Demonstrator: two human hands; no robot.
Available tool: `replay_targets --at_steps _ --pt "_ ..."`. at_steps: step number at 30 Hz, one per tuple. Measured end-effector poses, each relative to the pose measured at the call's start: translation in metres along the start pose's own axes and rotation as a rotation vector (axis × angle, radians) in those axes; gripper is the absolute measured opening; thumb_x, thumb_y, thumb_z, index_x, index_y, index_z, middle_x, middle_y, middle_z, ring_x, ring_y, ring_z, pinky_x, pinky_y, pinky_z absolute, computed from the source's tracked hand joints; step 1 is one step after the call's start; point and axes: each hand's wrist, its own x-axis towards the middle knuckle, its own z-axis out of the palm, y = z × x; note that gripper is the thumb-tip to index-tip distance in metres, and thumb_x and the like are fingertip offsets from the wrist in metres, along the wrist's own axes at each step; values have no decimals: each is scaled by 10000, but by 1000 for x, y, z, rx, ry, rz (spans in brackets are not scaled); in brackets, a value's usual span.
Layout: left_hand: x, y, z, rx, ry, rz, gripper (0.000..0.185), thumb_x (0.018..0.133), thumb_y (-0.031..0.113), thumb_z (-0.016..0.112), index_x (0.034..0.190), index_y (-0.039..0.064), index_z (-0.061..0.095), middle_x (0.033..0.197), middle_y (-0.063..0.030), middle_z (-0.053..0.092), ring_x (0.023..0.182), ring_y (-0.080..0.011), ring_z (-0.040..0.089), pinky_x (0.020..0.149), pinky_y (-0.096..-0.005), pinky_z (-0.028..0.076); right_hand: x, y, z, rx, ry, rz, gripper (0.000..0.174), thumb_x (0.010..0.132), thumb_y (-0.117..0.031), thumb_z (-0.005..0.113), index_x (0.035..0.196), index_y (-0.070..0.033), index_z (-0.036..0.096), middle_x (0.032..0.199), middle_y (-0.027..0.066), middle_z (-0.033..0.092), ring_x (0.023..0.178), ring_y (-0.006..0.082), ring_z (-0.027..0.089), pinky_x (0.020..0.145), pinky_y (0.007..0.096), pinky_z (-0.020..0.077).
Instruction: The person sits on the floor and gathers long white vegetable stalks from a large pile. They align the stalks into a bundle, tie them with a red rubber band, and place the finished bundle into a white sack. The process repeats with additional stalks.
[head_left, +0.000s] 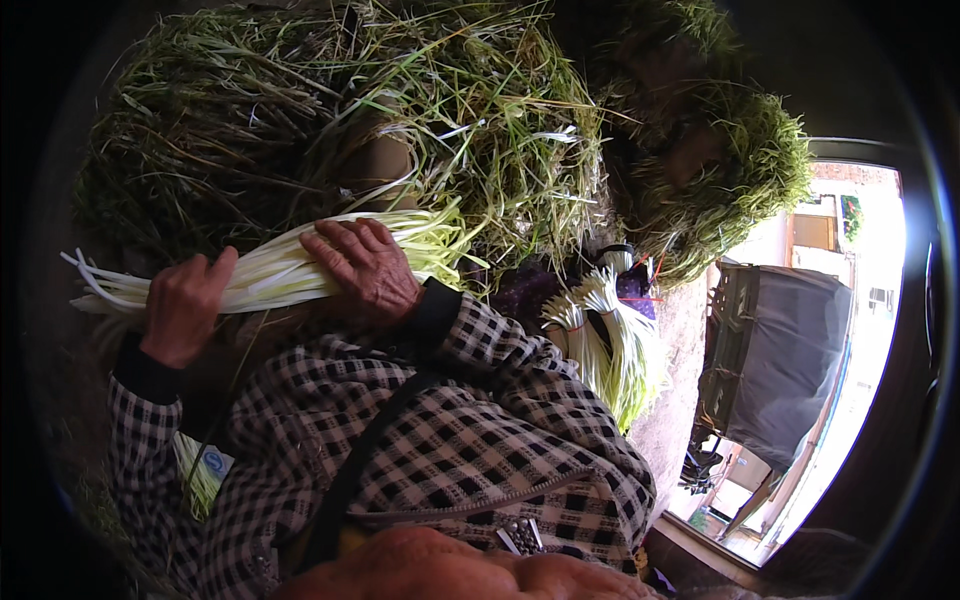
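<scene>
A loose bundle of pale yellow-white leafy stalks (274, 281), which look like blanched chives, lies crosswise in front of my chest. My left hand (184, 307) is closed round its white end, and the stalk ends stick out past it to the left. Across the bundle's middle, the fingers of my right hand (364, 274) curl over the stalks; the thumb is hidden. The yellow-green leaf tips (442, 232) fan out beyond my right wrist. No tie is visible on this bundle.
A big heap of green and dry grassy leaves (480, 112) spreads ahead, with a smooth brown rounded thing (386, 165) showing in it. Several tied bundles (626, 337) lie at right. Another bundle (199, 484) is at lower left. A covered vehicle (787, 360) stands outside the doorway.
</scene>
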Motion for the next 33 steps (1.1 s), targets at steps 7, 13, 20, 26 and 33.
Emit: replay_targets --at_steps 7,13,20,26,33 --pt "-28 -25 -13 137 53 -49 393 744 8 530 1132 44 573 716 -117 500 583 -284 540 526 -381 445 -29 35 -3 -153 -49 147 735 707 -234 630 1364 -56 352 1334 231 398 1133 362 459 971 479 340" --pt "-49 -49 -6 201 105 -48 374 775 41 512 1144 44 573 727 -119 516 603 -292 547 540 -384 441 -47 58 -12 -184 -52 191 794 649 -222 656 1358 -55 341 1259 187 460 1086 352 465 929 451 342" --pt "-83 -91 3 354 218 -18 378 805 27 538 1179 67 575 768 -109 545 617 -278 551 552 -374 454 -62 65 -18 -217 -157 238 922 671 -449 719 1382 -43 296 1238 176 477 1062 335 472 910 448 352" --pt "-100 -109 0 352 168 -48 395 818 31 486 1208 50 550 849 -130 559 685 -299 559 576 -383 452 -67 93 -16 -159 -123 231 866 646 -459 723 1325 -50 373 1211 174 478 1051 343 470 903 449 354" --pt "-113 -128 7 373 164 -49 405 790 -2 520 1182 70 595 865 -147 594 698 -301 587 624 -381 491 -70 103 -19 -90 -131 172 720 645 -392 730 1216 -58 446 1199 153 479 1048 344 470 881 448 373"
